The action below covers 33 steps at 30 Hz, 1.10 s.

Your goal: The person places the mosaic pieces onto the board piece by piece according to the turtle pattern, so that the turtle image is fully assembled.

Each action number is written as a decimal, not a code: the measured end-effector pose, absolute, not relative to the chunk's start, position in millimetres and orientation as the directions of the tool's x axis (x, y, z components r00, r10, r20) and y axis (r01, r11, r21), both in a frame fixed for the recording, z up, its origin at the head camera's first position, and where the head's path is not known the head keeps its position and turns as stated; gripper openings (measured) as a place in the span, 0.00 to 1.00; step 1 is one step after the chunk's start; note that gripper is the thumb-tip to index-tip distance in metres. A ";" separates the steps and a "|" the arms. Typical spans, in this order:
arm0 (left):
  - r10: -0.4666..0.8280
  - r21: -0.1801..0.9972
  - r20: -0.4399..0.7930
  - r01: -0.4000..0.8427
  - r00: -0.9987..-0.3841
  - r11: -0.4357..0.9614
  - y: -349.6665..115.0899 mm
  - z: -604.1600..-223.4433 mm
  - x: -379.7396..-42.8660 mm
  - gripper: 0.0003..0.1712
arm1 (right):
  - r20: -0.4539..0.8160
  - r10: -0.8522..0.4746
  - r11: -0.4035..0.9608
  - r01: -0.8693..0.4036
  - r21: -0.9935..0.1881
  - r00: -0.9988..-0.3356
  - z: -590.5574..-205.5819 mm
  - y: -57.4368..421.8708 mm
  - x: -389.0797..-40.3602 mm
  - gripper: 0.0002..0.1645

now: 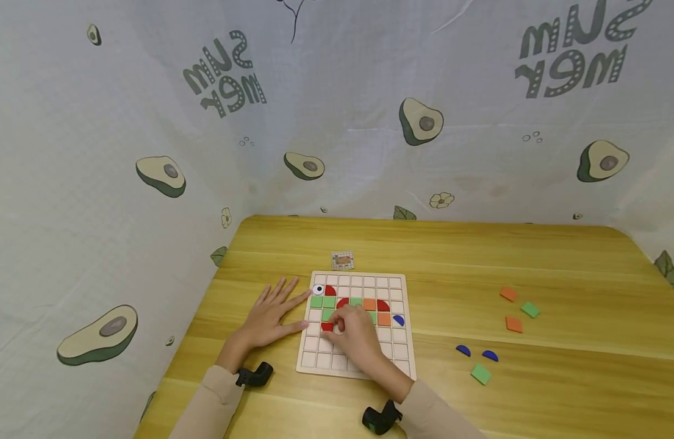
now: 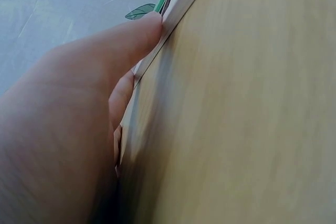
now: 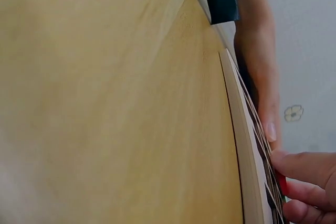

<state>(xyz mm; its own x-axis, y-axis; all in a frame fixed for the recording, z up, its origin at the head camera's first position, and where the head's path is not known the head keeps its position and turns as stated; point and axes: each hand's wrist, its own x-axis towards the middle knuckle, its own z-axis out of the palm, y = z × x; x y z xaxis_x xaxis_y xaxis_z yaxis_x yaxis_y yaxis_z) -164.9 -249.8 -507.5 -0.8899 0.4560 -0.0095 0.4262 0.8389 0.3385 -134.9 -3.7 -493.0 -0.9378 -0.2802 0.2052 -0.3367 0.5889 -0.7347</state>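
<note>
A wooden grid board point(image 1: 311, 360) lies on the table with coloured tiles in its squares. My right hand point(image 1: 357, 334) is over the board, thumb and index finger pinching a small red tile point(image 1: 327, 327) in a square below the green tiles; the red tile's full outline is partly hidden. In the right wrist view, red shows between the thumb and fingers point(image 3: 307, 187). My left hand point(image 1: 268, 318) lies flat with spread fingers, index finger and thumb touching the board's left edge. A white eye tile point(image 1: 318, 289) and a red quarter-round tile point(image 1: 330, 291) sit at the upper left.
Behind the board lies a small pattern card point(image 1: 343, 260). To the right are loose orange tiles point(image 1: 514, 324), green tiles point(image 1: 480, 374) and blue half-round tiles point(image 1: 490, 355). Another blue half-round tile point(image 1: 399, 320) sits on the board. A printed curtain point(image 1: 347, 122) hangs behind the table.
</note>
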 end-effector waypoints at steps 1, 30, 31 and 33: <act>0.455 0.340 -0.011 0.425 -0.890 0.839 -249.9 -507.2 -164.8 0.41 | 0.206 -0.279 0.585 -0.336 -0.738 -0.938 -493.4 -3.8 -135.0 0.14; 0.459 0.344 -0.013 0.427 -0.889 0.836 -249.4 -506.1 -163.7 0.41 | 0.169 -0.263 0.490 -0.282 -0.825 -0.950 -493.8 -0.7 -136.5 0.13; 0.459 0.344 -0.013 0.427 -0.888 0.836 -249.4 -506.0 -163.6 0.41 | 0.166 -0.265 0.466 -0.276 -0.840 -0.950 -492.6 0.3 -137.2 0.13; 0.459 0.340 -0.015 0.428 -0.888 0.838 -249.4 -506.3 -163.9 0.41 | 0.150 -0.265 0.414 -0.253 -0.874 -0.952 -489.8 2.7 -138.9 0.13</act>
